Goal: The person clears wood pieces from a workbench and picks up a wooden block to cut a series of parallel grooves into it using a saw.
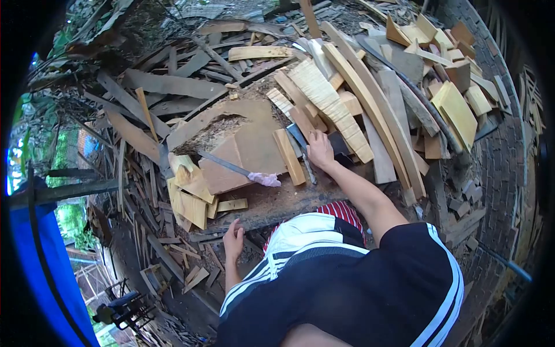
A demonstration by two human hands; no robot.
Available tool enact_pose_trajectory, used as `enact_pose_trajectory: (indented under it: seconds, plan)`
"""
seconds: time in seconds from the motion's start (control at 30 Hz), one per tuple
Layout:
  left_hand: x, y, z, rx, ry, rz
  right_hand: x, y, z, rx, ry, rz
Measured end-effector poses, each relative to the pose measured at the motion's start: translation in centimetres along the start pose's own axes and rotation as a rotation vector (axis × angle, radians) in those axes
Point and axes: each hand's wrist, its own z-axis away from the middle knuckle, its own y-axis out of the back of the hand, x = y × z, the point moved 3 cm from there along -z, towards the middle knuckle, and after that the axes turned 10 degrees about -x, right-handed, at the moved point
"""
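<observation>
- Head view: wood scraps lie everywhere, and a large chopping block (pixel 254 144) sits in the middle of the heap, its top flat and brown, with a rough torn patch toward its upper left.
- The right hand (pixel 319 150) reaches forward to the block's right edge and rests on a dark flat blade (pixel 298 139) that lies between a short pale wood strip (pixel 289 156) and the stacked planks. The fingers lie together, curled down over the blade; whether they grip it fully I cannot tell.
- The left hand (pixel 233 240) hangs low near the person's body, fingers loosely together and bent, touching the front edge of a dark weathered plank (pixel 277 202) below the block.
- A long knife with a pink-wrapped handle (pixel 240 170) lies across the block's top, well apart from both hands.
- Just right of the right hand, a ribbed pale board (pixel 329 104) and several long curved planks (pixel 370 110) lean in a stack and crowd the block's right side.
- Yellow offcuts (pixel 191 196) pile against the block's left side.
- More cut blocks (pixel 457 110) lie at the far right beside a curved brick wall (pixel 509 156).
- The person's black shorts with white stripes (pixel 358 283) fill the bottom of the view and hide the ground below them.
</observation>
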Motion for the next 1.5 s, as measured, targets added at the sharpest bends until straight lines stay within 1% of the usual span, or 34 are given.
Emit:
enact_pose_trajectory:
  seconds: [0.03,0.07,0.1,0.13,0.17,0.2,0.23,0.27,0.33,0.37,0.4,0.47,0.53,0.6,0.67,0.7,0.73,0.8,0.83,0.9,0.93,1.0,1.03,1.07,1.13,1.17,1.23,1.3,1.33,1.4,1.43,1.47,1.5]
  plan:
    - [2.3,0.9,0.4,0.048,-0.010,0.015,-0.9,0.4,0.0,-0.002,-0.044,0.009]
    - [2.9,1.3,0.0,0.065,-0.006,0.017,-1.5,0.7,-0.2,-0.005,-0.087,0.021]
    - [3.4,1.8,-0.5,0.157,-0.035,0.026,-1.7,0.4,-0.6,0.047,0.032,0.046]
    - [4.1,2.4,-1.1,0.250,-0.065,0.036,-2.0,0.4,-1.3,0.049,0.050,0.047]
    - [5.4,3.1,-2.0,0.197,0.004,0.053,-2.6,0.3,-2.1,0.061,0.106,0.062]
    - [6.0,3.3,-3.2,0.215,0.006,0.057,-3.2,0.1,-2.9,0.074,0.163,0.074]
    - [7.0,3.7,-4.5,0.244,-0.093,-0.111,-3.3,-0.6,-4.3,0.027,0.152,0.123]
    - [8.0,3.9,-6.1,0.274,-0.193,-0.282,-3.3,-1.2,-6.0,0.042,0.171,0.118]
    - [8.1,3.5,-9.4,0.275,-0.142,-0.423,-3.4,-2.4,-9.0,0.031,0.185,0.264]
    - [8.1,3.1,-10.9,0.271,-0.093,-0.493,-3.9,-2.2,-10.4,0.079,0.214,0.330]
    - [8.1,2.4,-11.7,0.287,-0.088,-0.488,-4.2,-2.1,-11.9,0.084,0.231,0.332]
    - [7.9,0.9,-13.4,0.228,0.047,-0.625,-4.4,-1.9,-15.0,-0.114,0.135,0.367]
    - [7.2,0.3,-14.0,0.275,0.028,-0.588,-4.6,-1.6,-17.6,-0.141,0.133,0.362]
    - [6.9,0.4,-13.9,0.231,0.006,-0.556,-3.5,-2.4,-19.8,-0.232,-0.068,0.188]
    - [6.6,0.3,-13.8,0.234,0.028,-0.543,-1.5,-5.0,-22.2,-0.270,-0.118,0.206]
    - [6.9,0.3,-13.7,0.235,0.013,-0.550,-1.1,-5.7,-22.9,-0.280,-0.210,0.121]
    - [7.1,0.4,-13.6,0.234,-0.005,-0.560,-1.6,-6.1,-23.2,-0.291,-0.200,0.118]
    - [7.1,0.5,-13.4,0.241,0.003,-0.531,-1.9,-6.3,-23.4,-0.247,-0.387,0.104]
    - [7.2,0.5,-13.3,0.240,-0.011,-0.544,-2.4,-6.1,-23.5,-0.258,-0.371,0.111]
    - [7.3,0.5,-13.4,0.256,-0.037,-0.555,-3.1,-5.1,-23.4,-0.225,-0.541,0.136]
    - [7.3,0.7,-13.3,0.258,-0.030,-0.547,-3.4,-4.3,-23.6,-0.228,-0.534,0.143]
    - [7.6,0.6,-13.3,0.238,-0.017,-0.551,-3.3,-3.4,-24.1,-0.458,-0.511,0.097]
    - [7.7,0.6,-13.3,0.239,-0.011,-0.539,-1.2,-5.1,-25.4,-0.506,-0.415,0.039]
    - [7.7,0.7,-13.3,0.232,-0.013,-0.537,-0.8,-5.0,-25.2,-0.513,-0.407,0.051]
    - [7.8,0.8,-13.2,0.236,-0.015,-0.528,-1.2,-4.7,-24.6,-0.425,-0.181,-0.233]
    - [7.7,0.8,-13.3,0.240,-0.011,-0.540,-2.3,-3.2,-23.7,-0.423,-0.175,-0.226]
    - [7.5,0.5,-13.3,0.234,-0.014,-0.547,-5.9,1.0,-21.1,-0.281,0.171,-0.036]
    - [7.3,0.5,-13.3,0.289,-0.050,-0.579,-9.1,4.3,-18.3,-0.050,0.377,-0.144]
    - [7.3,0.3,-12.9,0.258,-0.060,-0.567,-11.0,6.7,-16.8,-0.036,0.361,-0.106]
    - [7.6,0.6,-13.2,0.294,-0.043,-0.600,-12.4,9.3,-15.1,0.000,0.326,-0.116]
    - [7.6,0.6,-13.3,0.286,-0.033,-0.588,-12.3,9.9,-14.7,0.046,0.321,-0.235]
    - [7.5,0.4,-13.5,0.285,-0.064,-0.581,-13.2,11.0,-14.2,0.100,0.321,-0.357]
    - [7.2,0.3,-13.5,0.295,-0.062,-0.595,-13.9,12.1,-13.2,0.026,0.231,-0.498]
